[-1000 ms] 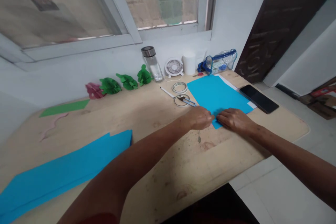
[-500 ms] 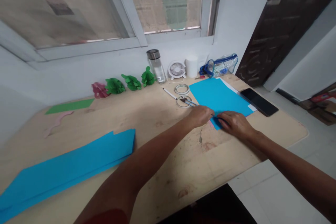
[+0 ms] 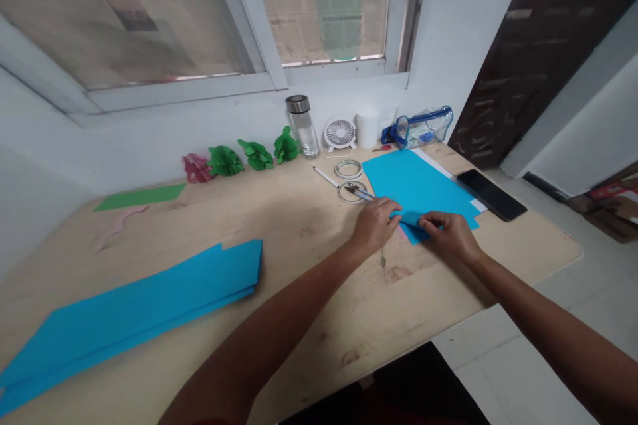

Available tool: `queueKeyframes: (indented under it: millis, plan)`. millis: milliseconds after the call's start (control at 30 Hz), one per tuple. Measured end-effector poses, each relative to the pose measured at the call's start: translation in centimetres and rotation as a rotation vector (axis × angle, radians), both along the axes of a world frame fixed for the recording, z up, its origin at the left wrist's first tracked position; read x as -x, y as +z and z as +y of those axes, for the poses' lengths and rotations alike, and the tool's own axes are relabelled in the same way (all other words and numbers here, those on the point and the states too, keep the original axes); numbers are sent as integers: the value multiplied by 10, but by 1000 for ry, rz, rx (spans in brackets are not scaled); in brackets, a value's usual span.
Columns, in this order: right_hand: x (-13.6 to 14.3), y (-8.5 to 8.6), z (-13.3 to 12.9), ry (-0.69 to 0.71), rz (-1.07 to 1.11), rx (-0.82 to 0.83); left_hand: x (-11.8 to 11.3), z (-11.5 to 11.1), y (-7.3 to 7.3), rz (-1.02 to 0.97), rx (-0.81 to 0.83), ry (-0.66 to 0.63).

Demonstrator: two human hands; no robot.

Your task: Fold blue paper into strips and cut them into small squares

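My left hand (image 3: 377,224) has its fingers closed on the left end of a curled blue paper edge (image 3: 411,217). The right end of that edge is pinched between the thumb and fingers of my right hand (image 3: 451,234). Behind my hands lies a flat blue paper sheet (image 3: 416,179); I cannot tell whether the curled part belongs to it or is a separate piece. A sliver of pink paper (image 3: 402,232) shows beside the curl. Thread snips (image 3: 359,192) lie just beyond my left hand, across a roll of tape (image 3: 343,194).
Folded blue paper (image 3: 149,305) lies at the left. Along the wall stand green paper shapes (image 3: 259,155), a glass bottle (image 3: 303,129), a small fan (image 3: 339,133) and a clear pouch (image 3: 423,127). A phone (image 3: 491,194) lies at the right, a white pen (image 3: 326,176) mid-table.
The blue paper edge between my hands now shows a rounder, wider curl. My left fingers have shifted up over its end, and my right hand has moved slightly right. The view has shifted a little.
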State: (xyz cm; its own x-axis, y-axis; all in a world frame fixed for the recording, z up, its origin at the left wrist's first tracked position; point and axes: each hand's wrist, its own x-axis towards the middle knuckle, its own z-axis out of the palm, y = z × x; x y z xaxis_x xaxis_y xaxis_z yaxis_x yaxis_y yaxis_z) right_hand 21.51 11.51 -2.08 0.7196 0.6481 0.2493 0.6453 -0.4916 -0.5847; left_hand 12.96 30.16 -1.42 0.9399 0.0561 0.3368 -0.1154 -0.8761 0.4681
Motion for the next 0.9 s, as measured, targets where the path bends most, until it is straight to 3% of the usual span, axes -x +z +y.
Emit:
queueKeyframes:
  millis: [167, 300, 567, 900]
  plan:
    - [-2, -9, 2, 23, 184, -66, 5, -13, -8, 25, 96, 56]
    - [-6, -13, 1, 26, 253, -88, -6, -13, -1, 71, 130, 72]
    - [-4, -6, -2, 79, 317, -73, -29, 2, 21, 231, 86, -98]
    - [-10, 3, -2, 195, 344, -22, -43, 14, 23, 397, 102, -267]
